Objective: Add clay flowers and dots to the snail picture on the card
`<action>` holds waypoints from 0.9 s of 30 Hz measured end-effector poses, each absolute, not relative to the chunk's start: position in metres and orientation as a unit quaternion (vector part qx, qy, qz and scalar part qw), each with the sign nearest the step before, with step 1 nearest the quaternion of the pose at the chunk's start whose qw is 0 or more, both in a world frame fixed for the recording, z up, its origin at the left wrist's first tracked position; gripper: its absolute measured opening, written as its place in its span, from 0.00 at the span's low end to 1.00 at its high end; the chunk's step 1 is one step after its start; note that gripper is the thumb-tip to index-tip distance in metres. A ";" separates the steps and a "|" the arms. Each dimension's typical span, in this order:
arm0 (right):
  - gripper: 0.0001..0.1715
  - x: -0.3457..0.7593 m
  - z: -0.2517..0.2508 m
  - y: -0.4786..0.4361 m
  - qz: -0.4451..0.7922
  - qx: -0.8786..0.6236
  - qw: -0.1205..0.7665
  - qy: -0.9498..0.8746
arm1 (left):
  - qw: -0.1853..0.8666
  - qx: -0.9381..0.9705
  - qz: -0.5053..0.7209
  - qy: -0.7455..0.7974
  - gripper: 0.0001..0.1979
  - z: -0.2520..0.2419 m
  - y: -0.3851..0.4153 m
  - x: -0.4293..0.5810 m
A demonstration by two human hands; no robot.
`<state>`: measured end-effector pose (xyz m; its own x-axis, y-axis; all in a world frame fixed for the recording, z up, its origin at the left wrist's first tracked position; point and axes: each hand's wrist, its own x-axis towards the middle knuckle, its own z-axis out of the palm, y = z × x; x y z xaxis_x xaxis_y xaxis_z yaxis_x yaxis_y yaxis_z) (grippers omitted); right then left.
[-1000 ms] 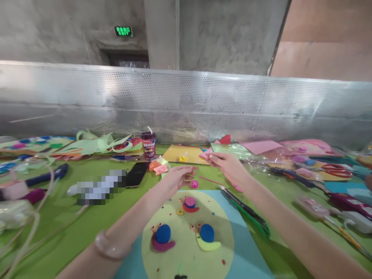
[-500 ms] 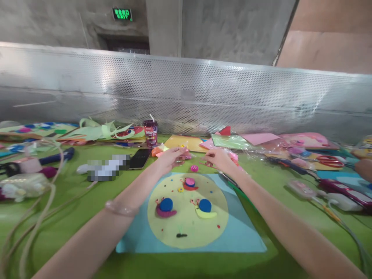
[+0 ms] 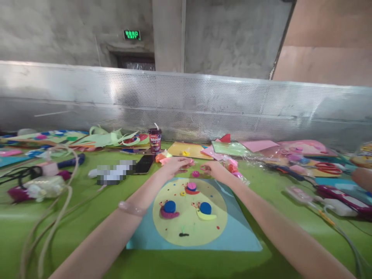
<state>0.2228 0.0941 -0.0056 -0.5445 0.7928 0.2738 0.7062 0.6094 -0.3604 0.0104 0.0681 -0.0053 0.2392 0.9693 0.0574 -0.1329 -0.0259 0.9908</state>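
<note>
A blue sheet [image 3: 235, 234] lies on the green table with a pale yellow disc [image 3: 186, 230] on it. On the disc sit three small snail figures: a pink and red one [image 3: 192, 188], a blue and purple one [image 3: 169, 208] and a blue and yellow one [image 3: 205, 209]. My left hand [image 3: 176, 165] and my right hand [image 3: 214, 170] meet just beyond the disc's far edge, fingertips curled toward each other in a pinch. What they hold is too small to make out. A small pink ball [image 3: 195, 174] lies between them.
A purple cup [image 3: 155, 140] and a black phone [image 3: 144, 164] stand behind my left hand. Coloured paper sheets [image 3: 186, 150] and plastic bags [image 3: 232, 149] line the back. Red scissors [image 3: 328, 167] and a glue gun [image 3: 344, 195] lie at the right, cables [image 3: 58, 209] at the left.
My right hand has drawn back from the paper pile at the rear and come in toward my left hand. Both hands now sit close together above the disc's far edge.
</note>
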 end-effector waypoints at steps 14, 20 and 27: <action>0.34 0.220 -0.012 0.094 0.141 -0.385 0.194 -0.891 | 0.581 0.553 0.463 0.377 0.17 -0.007 0.068 0.013; 0.37 0.223 -0.006 0.093 0.138 -0.390 0.203 -0.888 | 0.578 0.549 0.464 0.387 0.17 -0.010 0.072 0.012; 0.27 0.222 -0.006 0.093 0.110 -0.410 0.205 -0.882 | 0.573 0.544 0.470 0.394 0.15 -0.008 0.069 0.011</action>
<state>0.2217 0.0930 -0.0062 -0.5807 0.7677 0.2711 0.6773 0.6403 -0.3623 0.0114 0.0694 -0.0082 0.2476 0.9670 0.0598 -0.1092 -0.0335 0.9935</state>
